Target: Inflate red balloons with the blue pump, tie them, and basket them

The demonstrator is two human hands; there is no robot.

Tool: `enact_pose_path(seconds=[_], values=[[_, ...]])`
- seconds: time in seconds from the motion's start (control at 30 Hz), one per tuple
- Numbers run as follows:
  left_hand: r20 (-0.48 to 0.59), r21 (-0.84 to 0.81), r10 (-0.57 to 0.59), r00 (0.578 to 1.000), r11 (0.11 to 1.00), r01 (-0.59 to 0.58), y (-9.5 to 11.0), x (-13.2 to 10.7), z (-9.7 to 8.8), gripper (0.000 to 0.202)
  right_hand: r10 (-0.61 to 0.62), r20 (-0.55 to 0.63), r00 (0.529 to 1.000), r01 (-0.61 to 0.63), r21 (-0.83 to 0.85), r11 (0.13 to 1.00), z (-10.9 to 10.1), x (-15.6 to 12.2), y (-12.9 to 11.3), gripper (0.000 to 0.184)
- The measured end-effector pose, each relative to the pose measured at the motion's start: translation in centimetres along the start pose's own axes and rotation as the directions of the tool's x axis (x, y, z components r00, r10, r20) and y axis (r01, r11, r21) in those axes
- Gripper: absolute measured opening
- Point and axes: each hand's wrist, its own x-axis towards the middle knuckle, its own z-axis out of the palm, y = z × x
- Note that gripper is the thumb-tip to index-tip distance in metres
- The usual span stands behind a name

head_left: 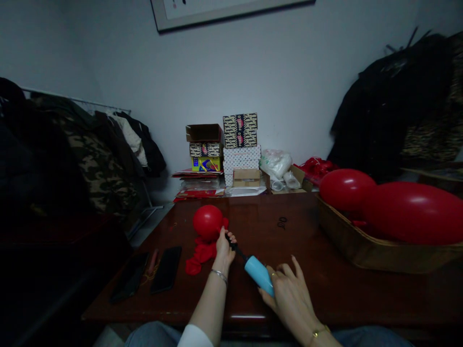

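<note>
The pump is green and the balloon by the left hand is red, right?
Not quite: the pump is light blue, not green, as the head view shows. The balloon by the left hand is red, as you said.

The balloon is red, the pump blue and black, the jacket camouflage-patterned

Framed picture cut off above, neck of small balloon apparently hidden by left hand
</note>
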Motion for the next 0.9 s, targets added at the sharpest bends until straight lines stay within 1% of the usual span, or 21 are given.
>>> enact_pose_path(seconds=[0.2,0.37,0.47,0.53,0.67,0.8,0.9], values=[[0.02,0.045,-0.016,1.0,0.999,0.015,-1.4,-1.0,0.5,0.026,0.003,0.032,0.999,-0.003,-0.009,1.0,0.3,2.2,-0.7,0.036],[-0.009,0.066,-0.018,1.0,0.998,0.019,-1.4,-0.8,0.3,0.025,0.012,0.033,0.999,-0.012,-0.004,1.0,1.2,2.5,-1.0,0.04],[-0.072,0.054,-0.016,0.997,0.998,0.02,-1.0,-0.2,-0.2,0.025,0.003,0.038,0.999,-0.004,0.019,1.0,1.4,2.0,-1.0,0.041],[-0.095,0.053,-0.006,0.995,0.999,0.011,-0.7,0.2,-0.6,0.024,-0.003,0.044,0.999,0.002,0.032,0.999,1.4,1.4,-0.8,0.042],[-0.086,0.07,0.019,0.996,0.997,-0.013,0.3,0.7,-1.0,0.024,-0.009,0.034,0.999,0.008,0.045,0.999,1.4,-0.1,0.3,0.038],[-0.101,0.084,0.015,0.995,0.996,-0.007,1.2,1.0,-0.7,0.026,-0.031,-0.002,1.0,0.031,0.057,0.998,1.3,-2.0,1.4,0.034],[-0.095,0.092,0.015,0.995,0.996,-0.006,1.4,1.1,-0.4,0.026,-0.032,0.003,0.999,0.032,0.067,0.997,0.9,-2.7,1.7,0.035]])
